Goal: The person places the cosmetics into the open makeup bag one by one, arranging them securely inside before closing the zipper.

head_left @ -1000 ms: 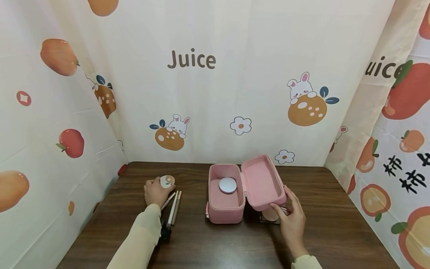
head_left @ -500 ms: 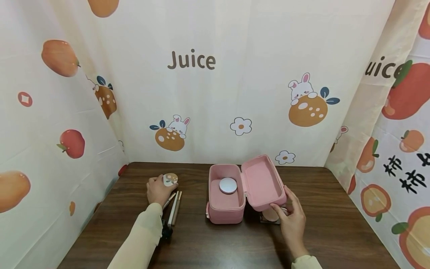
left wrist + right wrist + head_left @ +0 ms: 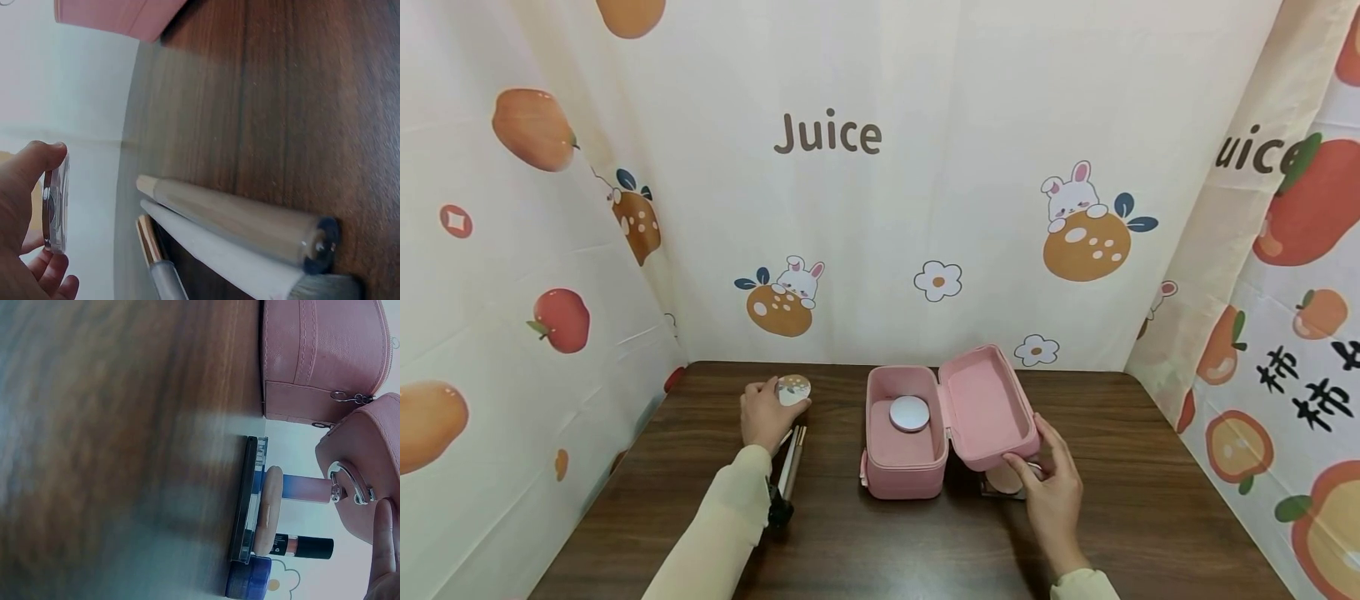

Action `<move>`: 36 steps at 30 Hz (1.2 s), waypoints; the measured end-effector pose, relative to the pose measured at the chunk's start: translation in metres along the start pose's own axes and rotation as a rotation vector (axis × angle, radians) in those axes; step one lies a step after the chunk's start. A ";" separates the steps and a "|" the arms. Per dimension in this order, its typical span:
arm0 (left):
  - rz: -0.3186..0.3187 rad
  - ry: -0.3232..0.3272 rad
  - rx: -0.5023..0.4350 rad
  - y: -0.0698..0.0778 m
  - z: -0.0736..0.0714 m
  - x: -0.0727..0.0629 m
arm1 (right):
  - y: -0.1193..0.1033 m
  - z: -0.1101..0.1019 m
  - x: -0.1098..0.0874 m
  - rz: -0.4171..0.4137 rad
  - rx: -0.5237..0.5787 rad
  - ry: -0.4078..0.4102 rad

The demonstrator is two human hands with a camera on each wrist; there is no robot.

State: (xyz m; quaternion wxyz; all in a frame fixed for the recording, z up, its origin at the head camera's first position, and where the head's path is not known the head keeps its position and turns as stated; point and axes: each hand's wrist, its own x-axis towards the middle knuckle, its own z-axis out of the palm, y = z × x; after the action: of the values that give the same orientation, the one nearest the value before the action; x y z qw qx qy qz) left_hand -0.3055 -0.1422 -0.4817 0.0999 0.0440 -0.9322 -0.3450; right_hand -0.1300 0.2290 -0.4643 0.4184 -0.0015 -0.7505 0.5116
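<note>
My left hand [image 3: 766,417] pinches a small round mirror [image 3: 793,390] by its edges, above the back left of the table. In the left wrist view the mirror [image 3: 56,206] is seen edge-on, with the thumb at its top and fingers below. Makeup brushes [image 3: 237,215] lie under the left forearm, one beige and one white, beside a copper-tipped one. My right hand [image 3: 1052,492] holds the lid [image 3: 988,408] of a pink cosmetic case [image 3: 904,482] tilted back. Inside the case is a round white disc [image 3: 909,413].
Behind the lid, in the right wrist view, are a dark flat palette [image 3: 244,500], a beige puff [image 3: 269,509], a pink-and-blue tube [image 3: 306,489], a black-capped tube [image 3: 312,547] and a blue jar [image 3: 250,578]. A printed curtain [image 3: 865,208] encloses the wooden table [image 3: 865,550].
My left hand has moved right and a little back with the mirror, whose face has turned. My right hand and the lid have stayed in place.
</note>
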 end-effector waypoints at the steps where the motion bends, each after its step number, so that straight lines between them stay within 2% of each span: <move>1: -0.002 0.002 -0.001 0.001 0.000 0.000 | 0.000 0.000 0.000 -0.002 0.003 0.000; 18: 0.026 -0.024 0.004 0.015 0.000 0.001 | 0.002 0.001 0.000 -0.016 0.023 0.005; 26: 0.038 -0.023 0.019 0.017 0.000 0.002 | 0.001 -0.001 0.000 0.036 0.008 -0.024; 36: 0.053 -0.018 0.018 0.026 0.001 0.000 | 0.005 0.002 -0.001 -0.010 0.022 0.006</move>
State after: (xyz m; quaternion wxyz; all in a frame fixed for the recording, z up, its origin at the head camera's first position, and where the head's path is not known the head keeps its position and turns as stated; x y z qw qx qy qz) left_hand -0.3060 -0.1217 -0.4658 0.1003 0.0173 -0.9369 -0.3343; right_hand -0.1329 0.2295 -0.4685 0.4231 0.0053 -0.7436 0.5177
